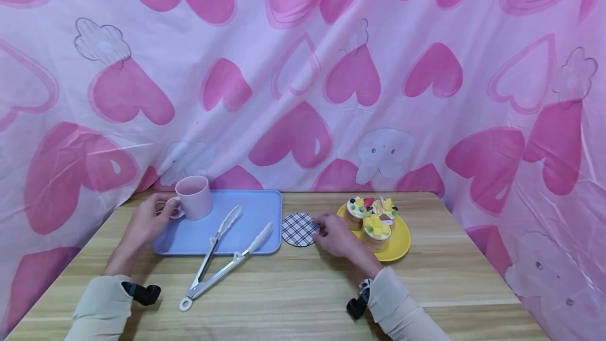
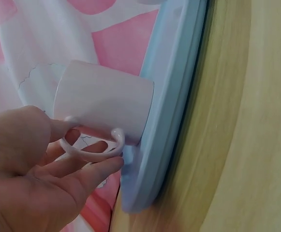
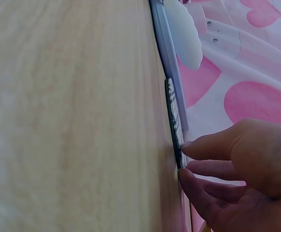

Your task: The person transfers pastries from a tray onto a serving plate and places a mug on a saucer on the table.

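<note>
A pink mug (image 1: 195, 199) stands upright on the left part of a blue tray (image 1: 227, 246). My left hand (image 1: 150, 218) holds the mug's handle, thumb at its upper end and fingers around the loop, as the left wrist view shows. Flat on the table, just right of the tray, lies a round plaid coaster (image 1: 299, 229). With thumb and fingertips, my right hand (image 1: 338, 234) pinches the coaster's right edge; the right wrist view shows the coaster (image 3: 174, 116) edge-on. Metal tongs (image 1: 215, 278) with white tips lie spread, partly over the tray.
Beyond the right hand, a yellow plate (image 1: 401, 241) bears several dessert cups (image 1: 376, 231) topped with fruit. The wooden table (image 1: 284, 304) ends at a pink heart-patterned curtain (image 1: 303, 136) behind and at both sides.
</note>
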`<state>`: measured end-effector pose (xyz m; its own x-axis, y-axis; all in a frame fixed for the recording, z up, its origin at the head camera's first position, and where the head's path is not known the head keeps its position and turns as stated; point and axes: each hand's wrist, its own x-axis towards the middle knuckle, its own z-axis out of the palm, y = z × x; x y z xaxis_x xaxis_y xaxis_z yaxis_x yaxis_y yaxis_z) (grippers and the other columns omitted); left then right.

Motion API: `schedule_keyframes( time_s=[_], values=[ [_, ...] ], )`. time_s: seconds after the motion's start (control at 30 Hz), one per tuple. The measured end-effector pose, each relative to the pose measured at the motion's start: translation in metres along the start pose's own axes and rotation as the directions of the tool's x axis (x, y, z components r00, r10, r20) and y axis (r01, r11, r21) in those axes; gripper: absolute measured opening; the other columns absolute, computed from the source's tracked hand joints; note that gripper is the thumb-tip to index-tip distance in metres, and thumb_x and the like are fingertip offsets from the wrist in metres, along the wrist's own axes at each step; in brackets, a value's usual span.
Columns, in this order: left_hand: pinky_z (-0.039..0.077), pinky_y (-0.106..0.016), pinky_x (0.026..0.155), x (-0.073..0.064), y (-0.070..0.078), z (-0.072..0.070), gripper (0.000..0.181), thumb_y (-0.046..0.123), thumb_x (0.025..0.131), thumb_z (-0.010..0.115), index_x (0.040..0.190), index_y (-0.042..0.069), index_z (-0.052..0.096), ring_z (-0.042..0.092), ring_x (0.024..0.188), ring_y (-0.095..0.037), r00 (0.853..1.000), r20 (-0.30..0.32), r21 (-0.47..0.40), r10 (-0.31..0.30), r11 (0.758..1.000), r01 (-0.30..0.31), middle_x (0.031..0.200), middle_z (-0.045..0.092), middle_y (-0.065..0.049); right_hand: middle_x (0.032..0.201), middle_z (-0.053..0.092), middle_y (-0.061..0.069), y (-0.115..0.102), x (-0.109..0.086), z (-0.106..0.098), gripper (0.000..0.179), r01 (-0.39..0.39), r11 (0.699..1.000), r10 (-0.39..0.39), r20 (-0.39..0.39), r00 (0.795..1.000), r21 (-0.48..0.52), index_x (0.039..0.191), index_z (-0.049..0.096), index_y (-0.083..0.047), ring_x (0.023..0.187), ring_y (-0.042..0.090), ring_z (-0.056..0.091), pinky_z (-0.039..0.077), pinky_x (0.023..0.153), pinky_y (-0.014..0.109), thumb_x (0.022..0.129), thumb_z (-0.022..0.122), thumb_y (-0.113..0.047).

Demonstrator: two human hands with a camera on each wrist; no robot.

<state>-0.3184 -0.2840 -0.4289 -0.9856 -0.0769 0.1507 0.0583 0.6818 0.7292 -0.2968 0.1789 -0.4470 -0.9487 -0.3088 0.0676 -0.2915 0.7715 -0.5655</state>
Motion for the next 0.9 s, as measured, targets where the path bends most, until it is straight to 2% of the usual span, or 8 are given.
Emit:
schedule_keyframes(
  time_s=[0.17, 0.33, 0.47, 0.63, 0.9],
  values=[
    [0.048, -0.061, 0.098, 0.0, 0.002, 0.003, 0.054, 0.044, 0.106, 0.044, 0.134, -0.001, 0.048, 0.055, 0.124, -0.05, 1.0, 0.011, -0.014, -0.018, 1.0, 0.018, 0.135, 0.055, -0.033, 0.12, 0.062, 0.013, 0.0, 0.0, 0.0, 0.041, -0.006, 1.0, 0.006, 0.001, 1.0, -0.004, 0.13, 0.064, -0.001, 0.1, 0.021, 0.06, 0.053, 0.085, 0.035, 0.092, 0.073, -0.016],
    [0.052, -0.056, 0.095, 0.0, 0.0, 0.007, 0.05, 0.042, 0.106, 0.045, 0.131, -0.001, 0.05, 0.064, 0.116, -0.045, 0.999, -0.015, -0.046, -0.033, 0.998, 0.033, 0.13, 0.06, -0.032, 0.12, 0.062, 0.014, 0.0, 0.0, 0.0, 0.041, -0.013, 1.0, 0.013, 0.003, 1.0, 0.016, 0.129, 0.063, 0.0, 0.101, 0.022, 0.06, 0.053, 0.084, 0.035, 0.093, 0.072, -0.016],
    [0.054, -0.054, 0.094, 0.0, 0.001, 0.008, 0.049, 0.043, 0.105, 0.047, 0.129, 0.0, 0.051, 0.066, 0.112, -0.043, 0.998, -0.024, -0.081, -0.064, 0.995, 0.062, 0.131, 0.059, -0.032, 0.12, 0.062, 0.014, 0.0, 0.0, 0.001, 0.041, -0.019, 0.999, 0.019, 0.003, 1.0, 0.027, 0.129, 0.063, 0.0, 0.1, 0.023, 0.061, 0.053, 0.083, 0.034, 0.093, 0.072, -0.016],
    [0.051, -0.056, 0.097, -0.001, 0.008, 0.008, 0.052, 0.046, 0.104, 0.048, 0.128, 0.0, 0.052, 0.061, 0.12, -0.046, 0.997, -0.024, -0.101, -0.08, 0.992, 0.077, 0.136, 0.056, -0.032, 0.121, 0.064, 0.013, 0.001, 0.0, 0.001, 0.04, -0.017, 1.0, 0.017, -0.007, 1.0, 0.022, 0.129, 0.065, -0.001, 0.101, 0.022, 0.061, 0.053, 0.084, 0.035, 0.092, 0.073, -0.016],
    [0.052, -0.052, 0.096, -0.005, 0.027, 0.009, 0.046, 0.042, 0.104, 0.051, 0.122, 0.0, 0.057, 0.06, 0.124, -0.044, 0.999, -0.041, -0.073, -0.018, 0.997, 0.015, 0.134, 0.06, -0.031, 0.12, 0.065, 0.013, 0.005, 0.001, 0.001, 0.039, -0.007, 0.999, 0.007, -0.017, 1.0, 0.031, 0.126, 0.067, -0.002, 0.1, 0.02, 0.061, 0.054, 0.086, 0.037, 0.091, 0.075, -0.017]
  ],
)
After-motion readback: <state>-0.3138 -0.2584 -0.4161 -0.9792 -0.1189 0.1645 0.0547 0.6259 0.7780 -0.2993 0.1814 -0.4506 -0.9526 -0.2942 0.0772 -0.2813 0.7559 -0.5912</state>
